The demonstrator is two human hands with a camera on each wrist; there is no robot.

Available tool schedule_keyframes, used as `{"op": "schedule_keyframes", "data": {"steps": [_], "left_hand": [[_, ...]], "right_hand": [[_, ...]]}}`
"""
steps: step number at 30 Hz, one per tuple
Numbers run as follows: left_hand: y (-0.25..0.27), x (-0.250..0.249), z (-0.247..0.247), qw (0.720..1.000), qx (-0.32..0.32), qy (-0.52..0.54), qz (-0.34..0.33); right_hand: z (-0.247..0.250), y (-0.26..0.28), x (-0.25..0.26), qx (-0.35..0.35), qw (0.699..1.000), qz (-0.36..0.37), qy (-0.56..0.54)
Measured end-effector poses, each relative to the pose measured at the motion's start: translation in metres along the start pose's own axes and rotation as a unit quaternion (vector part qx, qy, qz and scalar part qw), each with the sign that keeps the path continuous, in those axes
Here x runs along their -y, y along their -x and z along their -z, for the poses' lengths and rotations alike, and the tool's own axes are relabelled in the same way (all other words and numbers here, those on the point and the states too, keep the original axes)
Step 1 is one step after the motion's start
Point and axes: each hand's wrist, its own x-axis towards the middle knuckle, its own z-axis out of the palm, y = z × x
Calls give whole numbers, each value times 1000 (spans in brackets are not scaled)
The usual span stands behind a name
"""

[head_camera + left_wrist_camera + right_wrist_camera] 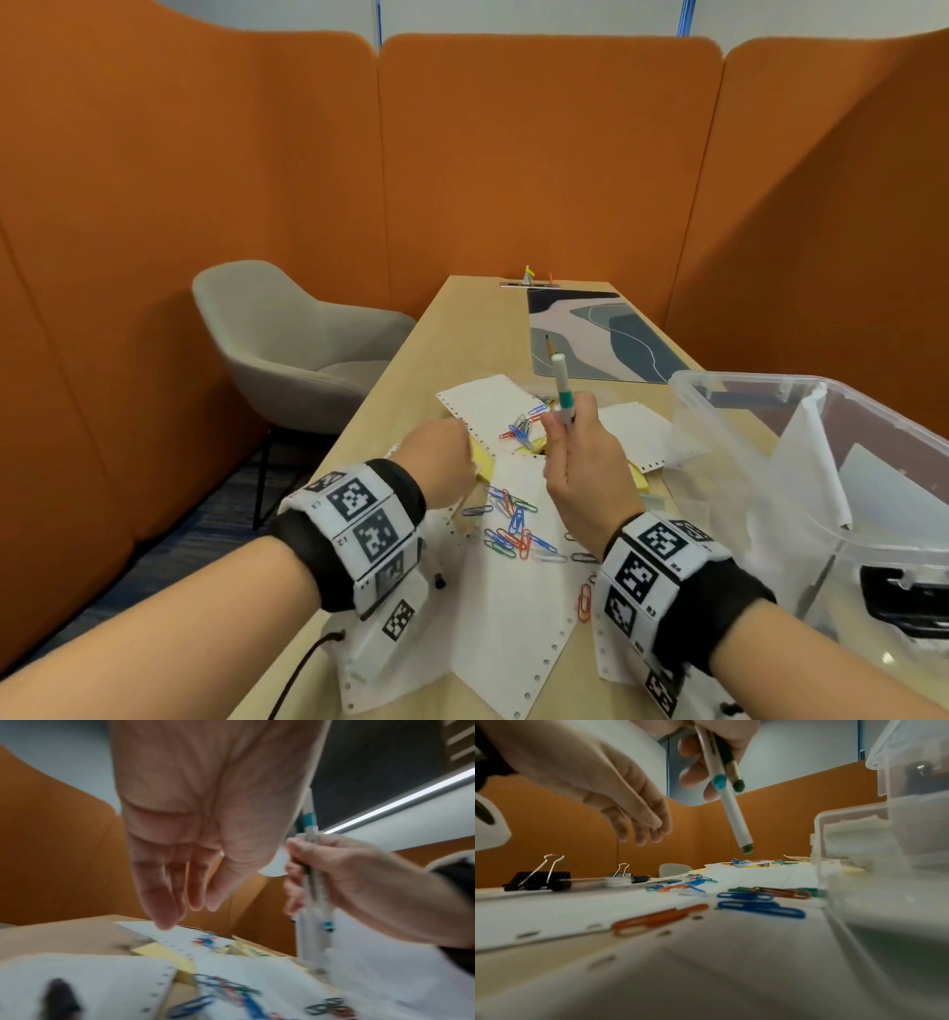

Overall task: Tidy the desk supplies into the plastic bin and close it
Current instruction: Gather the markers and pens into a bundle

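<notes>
The right hand (pixel 580 465) gripped a white marker (pixel 561 385) with a teal band together with a pencil (pixel 550 345), both upright above the papers. The left hand (pixel 436 460) hung relaxed over the desk, fingers (pixel 164 902) loose and pointing down, holding nothing. Under both lay a pale wooden desk (pixel 441 334) strewn with perforated white sheets (pixel 513 616), yellow sticky notes (pixel 164 953) and coloured paper clips (pixel 513 529). Two black binder clips (pixel 539 880) and a clear pen (pixel 603 881) rested on the paper at the left. The clear plastic bin (pixel 770 411) stood open just right of the right hand, papers already inside. A patterned mat (pixel 606 334) lay farther along the desk, a grey chair (pixel 287 339) stood left of it, and orange partition panels (pixel 549 154) closed in the booth
</notes>
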Motion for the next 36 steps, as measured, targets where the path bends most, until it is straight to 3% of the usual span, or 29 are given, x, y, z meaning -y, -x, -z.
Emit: {"op": "schedule_keyframes", "data": {"steps": [4,8,13,18,25,28,31,36], "left_hand": [[-7,22,0,989,93,-72,86],[-3,18,-7,983,130,-114,65],[-3,11,-16,981,165,-14,103],[4,4,-20,977,170,65,113],[3,4,-23,981,160,-5,108],[5,2,-22,977,178,-1,117],[2,2,-24,984,152,-16,93],[5,3,-9,974,166,101,114]], "right_hand": [[-1,1,1,23,997,23,69],[1,1,3,29,996,8,83],[1,2,2,12,999,-22,37],[1,-1,2,14,999,-36,28],[1,-5,0,53,991,-117,42],[-1,-6,-3,41,992,-111,47],[-2,-5,-4,33,993,-102,44],[-1,-5,-3,20,994,-101,46]]}}
